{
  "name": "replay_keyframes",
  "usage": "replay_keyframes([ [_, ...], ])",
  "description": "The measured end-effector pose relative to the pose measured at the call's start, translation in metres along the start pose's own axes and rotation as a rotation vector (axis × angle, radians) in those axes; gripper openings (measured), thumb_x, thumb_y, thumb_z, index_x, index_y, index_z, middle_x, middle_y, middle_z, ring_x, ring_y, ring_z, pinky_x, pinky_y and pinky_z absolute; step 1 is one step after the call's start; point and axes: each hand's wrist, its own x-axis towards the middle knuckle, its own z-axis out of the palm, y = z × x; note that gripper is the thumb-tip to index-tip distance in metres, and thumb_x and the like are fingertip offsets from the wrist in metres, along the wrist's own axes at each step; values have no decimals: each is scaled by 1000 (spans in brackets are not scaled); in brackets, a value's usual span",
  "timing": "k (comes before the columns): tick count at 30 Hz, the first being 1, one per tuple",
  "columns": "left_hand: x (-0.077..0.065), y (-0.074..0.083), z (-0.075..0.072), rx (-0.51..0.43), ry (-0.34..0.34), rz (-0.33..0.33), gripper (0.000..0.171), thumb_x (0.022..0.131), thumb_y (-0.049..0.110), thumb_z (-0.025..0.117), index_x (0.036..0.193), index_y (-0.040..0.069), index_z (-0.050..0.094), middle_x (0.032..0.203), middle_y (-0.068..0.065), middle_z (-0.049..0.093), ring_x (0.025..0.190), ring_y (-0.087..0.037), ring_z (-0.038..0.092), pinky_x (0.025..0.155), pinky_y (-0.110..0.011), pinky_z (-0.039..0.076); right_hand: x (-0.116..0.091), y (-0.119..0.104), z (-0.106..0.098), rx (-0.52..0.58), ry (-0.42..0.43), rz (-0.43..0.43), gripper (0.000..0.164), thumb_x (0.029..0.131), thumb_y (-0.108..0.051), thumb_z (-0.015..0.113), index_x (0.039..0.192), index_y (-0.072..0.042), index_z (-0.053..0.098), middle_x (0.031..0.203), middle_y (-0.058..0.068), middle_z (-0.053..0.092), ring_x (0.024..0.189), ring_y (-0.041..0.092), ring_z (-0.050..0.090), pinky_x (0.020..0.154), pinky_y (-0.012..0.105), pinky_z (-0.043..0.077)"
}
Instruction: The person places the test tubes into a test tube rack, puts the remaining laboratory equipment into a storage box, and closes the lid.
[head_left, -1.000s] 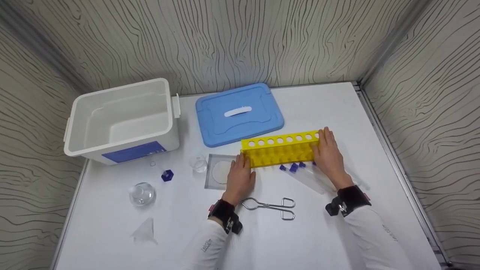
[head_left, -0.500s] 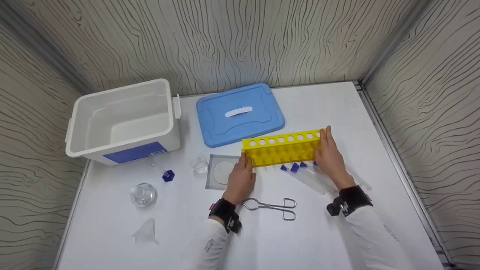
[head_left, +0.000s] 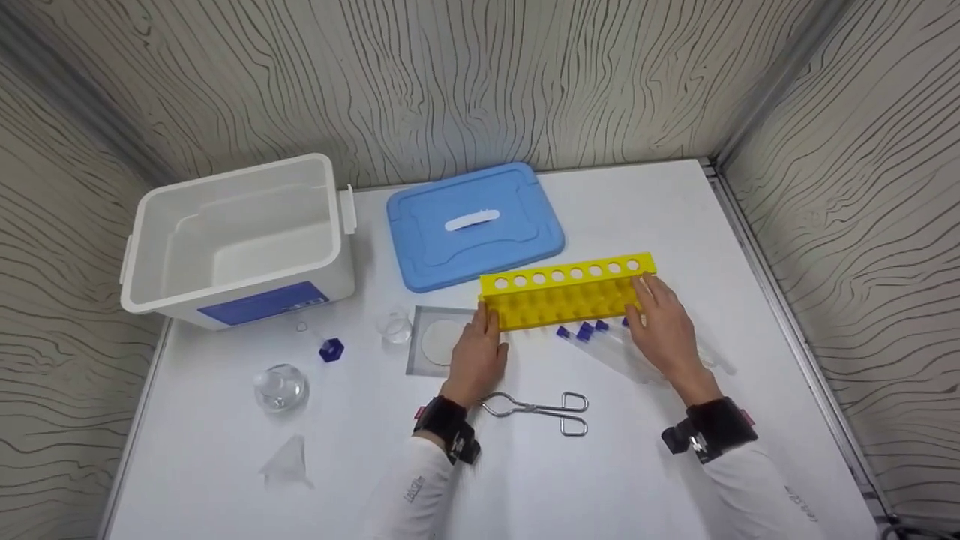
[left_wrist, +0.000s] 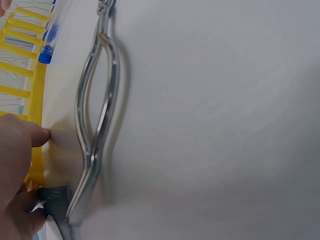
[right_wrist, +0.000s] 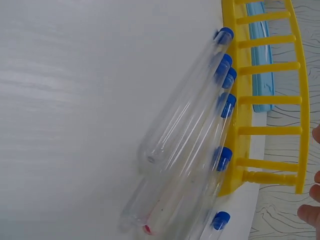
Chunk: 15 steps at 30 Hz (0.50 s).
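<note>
A yellow test tube rack (head_left: 562,304) stands on the white table with its row of holes along the top. My left hand (head_left: 478,358) grips its left end; in the left wrist view the thumb (left_wrist: 37,134) lies against the near side of the base. My right hand (head_left: 667,330) is by the right end with fingers loosely extended. In the right wrist view its fingertips (right_wrist: 311,212) show apart from the rack. Several clear test tubes (right_wrist: 192,125) with blue caps lie in front of the rack, partly under the right hand in the head view.
Metal crucible tongs (head_left: 532,409) lie in front. A wire gauze (head_left: 420,364) lies by the left hand, near a small beaker (head_left: 395,328). Leftward are a round glass vessel (head_left: 281,390), a funnel (head_left: 289,461) and a purple hexagonal piece (head_left: 331,349). Behind stand a white bin (head_left: 262,289) and blue lid (head_left: 480,251).
My right hand has come off the rack's right end and drawn slightly back toward the person. The left hand and the rack have stayed about where they were.
</note>
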Motion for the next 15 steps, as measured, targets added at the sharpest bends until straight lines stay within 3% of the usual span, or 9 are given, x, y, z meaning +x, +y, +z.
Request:
replay_keyframes([
  [7, 1, 0, 2, 26, 18, 9, 65, 100, 28, 58, 153, 0, 33, 162, -23, 26, 136, -35, 49, 112, -44, 45, -21, -12, 7, -71, 136, -231, 32, 88, -11, 71, 119, -1, 70, 125, 19, 66, 114, 36, 62, 96, 49, 54],
  [15, 0, 1, 2, 28, 17, -1, 65, 99, 28, 58, 153, 1, 33, 163, -21, 25, 135, -34, 50, 112, -43, 45, -45, -21, 28, -82, 96, -332, 29, 83, -11, 77, 111, -3, 74, 109, 14, 73, 97, 30, 67, 82, 41, 59],
])
